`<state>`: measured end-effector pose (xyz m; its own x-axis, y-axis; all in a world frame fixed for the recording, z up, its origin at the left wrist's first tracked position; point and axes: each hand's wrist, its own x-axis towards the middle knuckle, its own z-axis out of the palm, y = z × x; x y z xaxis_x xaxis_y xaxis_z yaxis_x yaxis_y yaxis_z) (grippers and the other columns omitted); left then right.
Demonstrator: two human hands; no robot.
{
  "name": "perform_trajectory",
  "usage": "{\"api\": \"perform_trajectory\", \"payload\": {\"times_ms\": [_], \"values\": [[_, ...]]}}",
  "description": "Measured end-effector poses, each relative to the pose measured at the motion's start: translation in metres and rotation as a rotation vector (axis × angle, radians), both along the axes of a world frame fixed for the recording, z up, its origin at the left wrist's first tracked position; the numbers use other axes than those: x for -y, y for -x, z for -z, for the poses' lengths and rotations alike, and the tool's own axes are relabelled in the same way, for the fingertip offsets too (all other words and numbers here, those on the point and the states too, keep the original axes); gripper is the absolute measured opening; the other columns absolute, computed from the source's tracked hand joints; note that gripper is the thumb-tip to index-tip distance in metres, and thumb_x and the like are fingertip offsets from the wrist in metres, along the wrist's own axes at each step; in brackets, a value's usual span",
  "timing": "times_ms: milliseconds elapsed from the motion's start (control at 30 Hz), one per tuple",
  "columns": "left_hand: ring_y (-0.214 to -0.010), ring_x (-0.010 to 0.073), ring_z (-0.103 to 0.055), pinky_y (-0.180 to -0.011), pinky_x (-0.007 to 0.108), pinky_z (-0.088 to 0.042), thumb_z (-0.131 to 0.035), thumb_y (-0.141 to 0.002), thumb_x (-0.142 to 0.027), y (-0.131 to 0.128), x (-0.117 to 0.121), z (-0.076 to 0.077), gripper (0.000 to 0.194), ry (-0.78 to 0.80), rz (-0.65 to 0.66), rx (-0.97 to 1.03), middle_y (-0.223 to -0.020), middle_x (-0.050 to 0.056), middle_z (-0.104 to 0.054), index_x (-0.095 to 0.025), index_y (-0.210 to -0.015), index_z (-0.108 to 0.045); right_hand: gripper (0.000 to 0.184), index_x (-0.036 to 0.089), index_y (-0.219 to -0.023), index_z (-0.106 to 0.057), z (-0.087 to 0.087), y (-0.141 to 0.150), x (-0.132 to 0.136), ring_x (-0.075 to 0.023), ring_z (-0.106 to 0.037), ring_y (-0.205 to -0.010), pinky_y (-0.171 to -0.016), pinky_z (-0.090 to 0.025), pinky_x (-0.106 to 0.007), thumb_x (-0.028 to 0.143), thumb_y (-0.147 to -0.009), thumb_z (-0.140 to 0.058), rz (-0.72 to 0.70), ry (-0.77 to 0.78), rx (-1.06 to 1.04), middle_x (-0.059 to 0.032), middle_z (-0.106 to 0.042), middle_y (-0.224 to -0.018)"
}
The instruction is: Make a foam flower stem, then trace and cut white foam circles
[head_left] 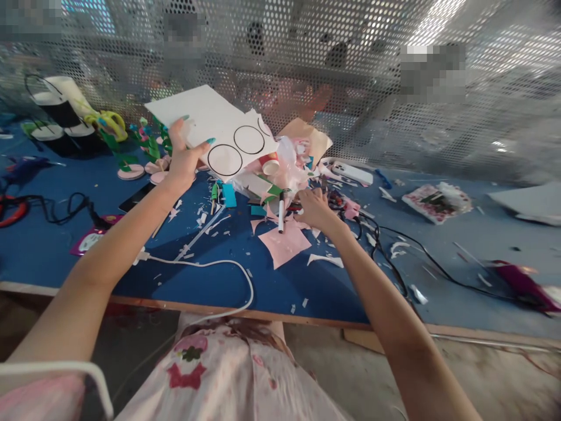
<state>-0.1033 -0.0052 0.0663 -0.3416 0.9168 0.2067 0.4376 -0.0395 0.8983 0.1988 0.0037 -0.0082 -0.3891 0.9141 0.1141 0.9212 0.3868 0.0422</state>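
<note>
My left hand (pixel 186 155) is closed on the edge of a stiff white sheet (pixel 204 117), which is tilted up above the table. Two full black circle outlines and part of a third are drawn on it, and one corner is cut ragged. My right hand (pixel 313 207) reaches into a heap of scraps, its fingers bent downward; what they grip, if anything, is hidden. Just left of those fingers a white marker with a black cap (pixel 281 213) stands nearly upright. Below it lies a pink paper piece (pixel 284 244). Crumpled clear plastic (pixel 290 164) sits behind my right hand.
Pink discs with green stems (pixel 131 171), yellow-handled scissors (pixel 113 124) and black-and-white cups (pixel 55 108) stand at the left. A white cable (pixel 223 263) crosses the front. A white phone (pixel 353 172), a purple device (pixel 521 283) and black cords lie right. Perforated metal (pixel 350 93) rises behind.
</note>
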Motion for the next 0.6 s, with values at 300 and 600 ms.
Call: {"api": "perform_trajectory", "payload": {"times_ms": [300,600], "values": [[-0.133,0.0167,-0.028,-0.099,0.03,-0.037,-0.054,-0.078,-0.046,0.006,-0.006,0.01,0.071,-0.209,0.088,0.031,-0.144,-0.006,-0.031,-0.04,-0.134,-0.01,0.026,0.011,-0.084,-0.067,-0.021,0.035,-0.026,-0.0308,-0.055,-0.089,-0.077,-0.038,-0.037,0.029,-0.066,-0.061,-0.044,0.084,0.107,-0.0127,-0.064,-0.079],[-0.14,0.0177,-0.007,-0.109,0.033,-0.027,-0.072,-0.066,-0.041,0.001,0.011,-0.001,0.104,-0.214,0.205,-0.069,-0.145,0.003,-0.026,-0.033,-0.135,0.005,0.026,0.005,-0.094,-0.066,-0.059,0.037,-0.004,-0.0396,-0.05,-0.103,-0.081,-0.035,-0.05,0.013,-0.073,-0.054,0.091,-0.262,0.194,-0.0214,-0.061,-0.098]]}}
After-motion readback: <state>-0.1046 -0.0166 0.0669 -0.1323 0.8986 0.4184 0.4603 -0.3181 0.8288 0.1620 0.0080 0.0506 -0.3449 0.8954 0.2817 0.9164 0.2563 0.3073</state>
